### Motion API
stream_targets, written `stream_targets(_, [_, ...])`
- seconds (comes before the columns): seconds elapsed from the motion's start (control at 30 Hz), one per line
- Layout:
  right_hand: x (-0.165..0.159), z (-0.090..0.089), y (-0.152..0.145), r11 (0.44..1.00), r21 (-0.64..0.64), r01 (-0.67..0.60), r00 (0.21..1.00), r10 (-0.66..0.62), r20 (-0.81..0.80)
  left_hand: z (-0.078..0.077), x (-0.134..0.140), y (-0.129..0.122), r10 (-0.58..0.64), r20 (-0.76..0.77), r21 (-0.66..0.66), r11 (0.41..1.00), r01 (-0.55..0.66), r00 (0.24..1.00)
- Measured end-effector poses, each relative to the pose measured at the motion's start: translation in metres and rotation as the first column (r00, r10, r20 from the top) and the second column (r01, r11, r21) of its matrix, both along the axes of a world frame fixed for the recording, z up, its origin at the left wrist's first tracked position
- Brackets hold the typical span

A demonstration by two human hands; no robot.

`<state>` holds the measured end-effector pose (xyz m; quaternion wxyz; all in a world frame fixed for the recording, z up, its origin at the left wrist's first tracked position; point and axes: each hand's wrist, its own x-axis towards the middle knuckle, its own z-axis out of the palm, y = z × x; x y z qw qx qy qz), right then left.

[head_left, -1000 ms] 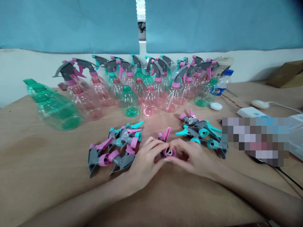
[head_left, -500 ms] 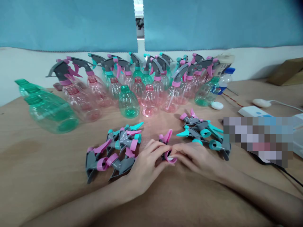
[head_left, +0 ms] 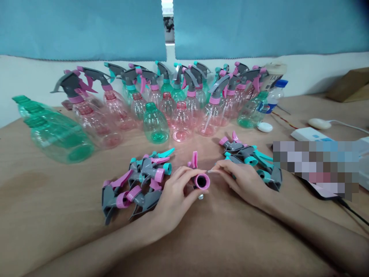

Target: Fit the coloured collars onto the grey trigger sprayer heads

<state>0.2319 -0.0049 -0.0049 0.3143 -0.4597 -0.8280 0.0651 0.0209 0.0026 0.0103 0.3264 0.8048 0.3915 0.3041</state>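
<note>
Between two groups of loose sprayers (head_left: 148,166) on the table (head_left: 173,248), the left hand (head_left: 177,188) grasps a pink-collared sprayer (head_left: 207,182), its round opening turned toward the camera. Just beside it, the right hand (head_left: 245,179) pinches a pale piece (head_left: 211,171) in its fingertips, too small to identify. Farther back are pink and green bottles (head_left: 156,124), many with sprayers fitted.
</note>
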Motion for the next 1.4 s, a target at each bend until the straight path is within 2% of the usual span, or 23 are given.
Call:
stream_targets(0.2, [-0.006,-0.004,-0.004,0.991,-0.124,-0.048,0.977,0.073,0.201,0.0,0.0,-0.002,0.011,0.023,-0.014,1.0,-0.011,1.0])
stream_targets(0.33, [-0.009,-0.001,-0.006,0.984,-0.164,-0.062,0.976,0.095,0.197,-0.001,-0.001,-0.002,0.011,0.018,-0.006,1.0,-0.011,1.0])
stream_targets(0.47, [-0.01,0.001,-0.004,0.982,-0.179,-0.067,0.996,0.075,0.037,-0.002,-0.001,-0.002,0.017,0.011,0.025,1.0,-0.017,1.0])
stream_targets(0.57, [-0.011,0.004,-0.006,0.977,-0.212,-0.019,0.99,-0.011,-0.138,-0.001,0.0,-0.002,0.014,0.021,0.036,0.999,-0.014,1.0])
stream_targets(0.73, [-0.014,0.006,-0.01,0.953,-0.304,0.009,0.938,-0.113,-0.326,0.0,0.0,-0.003,0.008,0.019,0.021,1.0,-0.009,1.0])
stream_targets(0.93, [-0.013,0.002,-0.006,0.951,-0.309,0.007,0.837,-0.174,-0.518,0.002,0.001,-0.003,0.0,-0.006,0.018,1.0,0.0,1.0])
stream_targets(1.03, [-0.013,0.001,-0.005,0.933,-0.359,0.02,0.8,-0.23,-0.554,0.001,0.0,-0.003,-0.006,-0.009,0.022,1.0,0.006,1.0])
stream_targets(1.2, [-0.013,0.0,-0.006,0.932,-0.363,-0.01,0.832,-0.194,-0.521,0.001,0.0,-0.003,-0.005,-0.01,0.028,1.0,0.005,1.0])
stream_targets(1.4, [-0.011,0.006,-0.003,0.918,-0.382,-0.106,0.705,-0.202,-0.68,0.001,0.001,-0.004,-0.004,-0.014,0.019,1.0,0.004,1.0])
